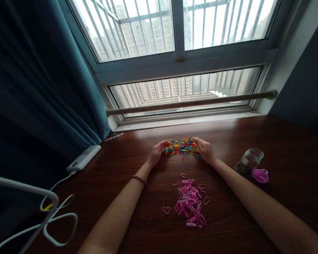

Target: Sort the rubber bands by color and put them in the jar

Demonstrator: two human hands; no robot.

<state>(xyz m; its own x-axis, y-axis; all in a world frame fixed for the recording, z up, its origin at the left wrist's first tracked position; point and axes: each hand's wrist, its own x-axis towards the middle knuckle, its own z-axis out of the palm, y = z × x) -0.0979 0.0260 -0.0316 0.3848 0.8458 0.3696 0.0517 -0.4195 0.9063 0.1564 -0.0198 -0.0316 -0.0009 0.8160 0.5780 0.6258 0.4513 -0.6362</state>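
Observation:
A pile of small rubber bands (182,146) in red, yellow, blue and green lies on the dark brown table (148,225). My left hand (157,151) is at its left edge, fingers stretched toward the bands. From the right side, my right hand (204,150) cups the edge of the same pile, its fingers extended and partly hidden. Neither hand has closed on anything. Nearer to me, between my forearms, sits a loose heap of pink rubber bands (189,197), with several single ones scattered around it.
To the right stand a clear glass jar (249,161) with dark contents and a pink cap-like piece (260,175). At left are a white power bank (84,158), a white cable (60,215) and a blue curtain (69,70). A barred window with a horizontal rail (190,103) lies beyond the table.

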